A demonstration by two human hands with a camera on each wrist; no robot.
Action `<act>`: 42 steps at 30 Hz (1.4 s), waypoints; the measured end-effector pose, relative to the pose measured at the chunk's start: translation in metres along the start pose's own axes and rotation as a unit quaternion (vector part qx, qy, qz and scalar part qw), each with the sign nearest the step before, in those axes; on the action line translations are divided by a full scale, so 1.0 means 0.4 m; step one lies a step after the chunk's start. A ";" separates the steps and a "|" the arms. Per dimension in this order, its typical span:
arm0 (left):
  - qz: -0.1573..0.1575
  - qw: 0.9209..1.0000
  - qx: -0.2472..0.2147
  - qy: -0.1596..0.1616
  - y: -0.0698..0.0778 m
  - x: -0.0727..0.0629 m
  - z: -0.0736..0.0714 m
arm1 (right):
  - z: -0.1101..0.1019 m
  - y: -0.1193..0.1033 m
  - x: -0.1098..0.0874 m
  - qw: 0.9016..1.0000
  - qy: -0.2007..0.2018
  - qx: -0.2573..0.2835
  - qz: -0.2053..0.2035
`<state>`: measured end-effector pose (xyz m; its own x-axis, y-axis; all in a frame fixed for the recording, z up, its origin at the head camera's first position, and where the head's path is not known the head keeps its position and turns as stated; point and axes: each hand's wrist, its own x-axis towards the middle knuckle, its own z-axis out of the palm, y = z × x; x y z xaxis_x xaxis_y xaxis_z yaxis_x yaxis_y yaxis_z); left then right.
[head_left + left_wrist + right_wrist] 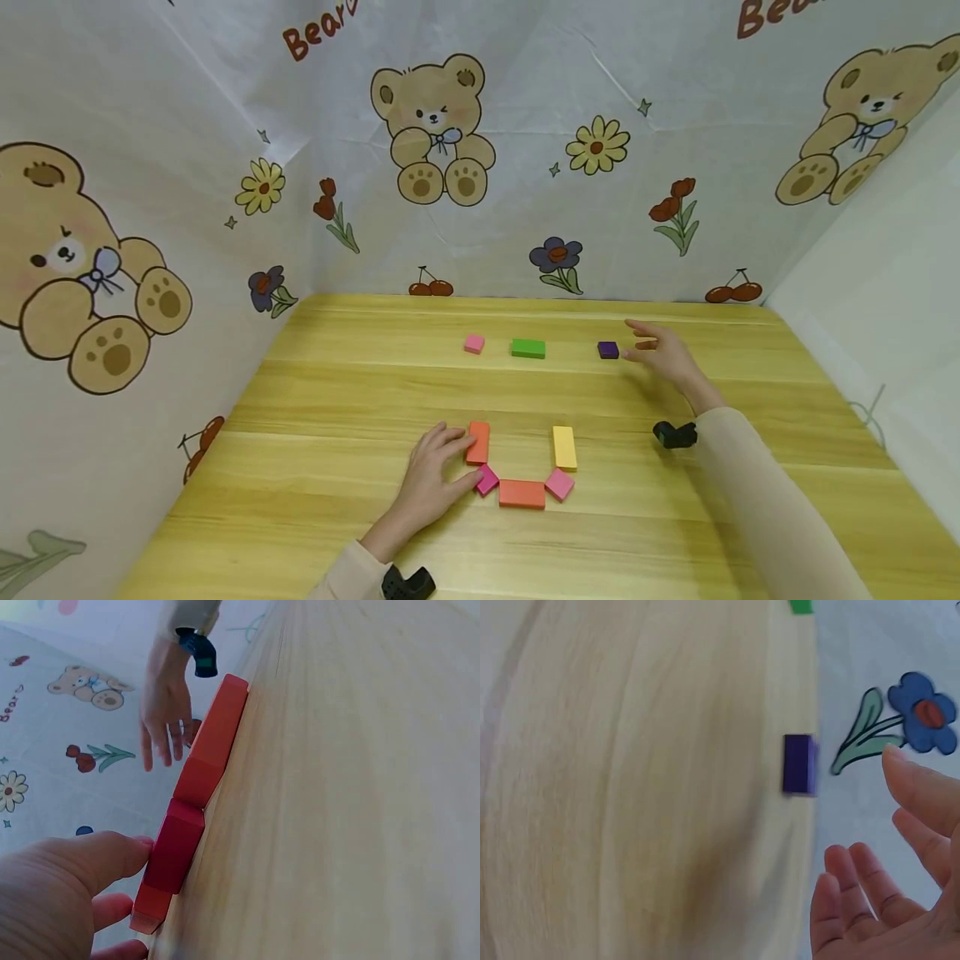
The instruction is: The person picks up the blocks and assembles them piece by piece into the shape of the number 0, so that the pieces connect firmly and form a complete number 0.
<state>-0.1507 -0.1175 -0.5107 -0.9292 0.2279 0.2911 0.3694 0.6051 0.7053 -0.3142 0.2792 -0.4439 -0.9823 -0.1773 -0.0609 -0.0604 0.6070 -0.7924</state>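
My right hand (666, 357) holds nothing, fingers apart; the purple block (608, 350) appears light, rigid: pinch opposite sides. My left hand (432, 473), spread, touches the magenta block (488, 478).

Across the worktop (337, 400), at upper centre of the frame, I see a row: its left block (474, 344), its middle block (528, 349), then its end block (608, 350), with the right grip (663, 354) just right of that. Nearer, at lower centre, the front block (522, 494) sits between the left corner block (487, 480) and the right corner block (559, 484); behind those corners lie the left side block (481, 443) and right side block (564, 448). The left grip (435, 471) is at this group's left.
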 end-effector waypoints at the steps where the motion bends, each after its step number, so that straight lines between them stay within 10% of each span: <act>1: 0.000 1.000 0.001 0.000 -0.001 0.000 0.000 | 0.002 0.007 0.010 1.000 -0.001 0.011 0.007; 22: -0.008 1.000 -0.012 -0.006 -0.003 0.002 -0.001 | 0.048 0.037 0.071 0.997 -0.001 -0.035 0.074; 42: -0.014 1.000 -0.012 -0.011 -0.002 -0.001 -0.003 | 0.058 0.058 0.060 0.996 0.039 -0.064 0.036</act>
<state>-0.1507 -0.1189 -0.5104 -0.9389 0.2291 0.2568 0.3438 0.5936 0.7276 -0.3351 0.2708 -0.4778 -0.9954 -0.0713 -0.0633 -0.0062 0.7113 -0.7028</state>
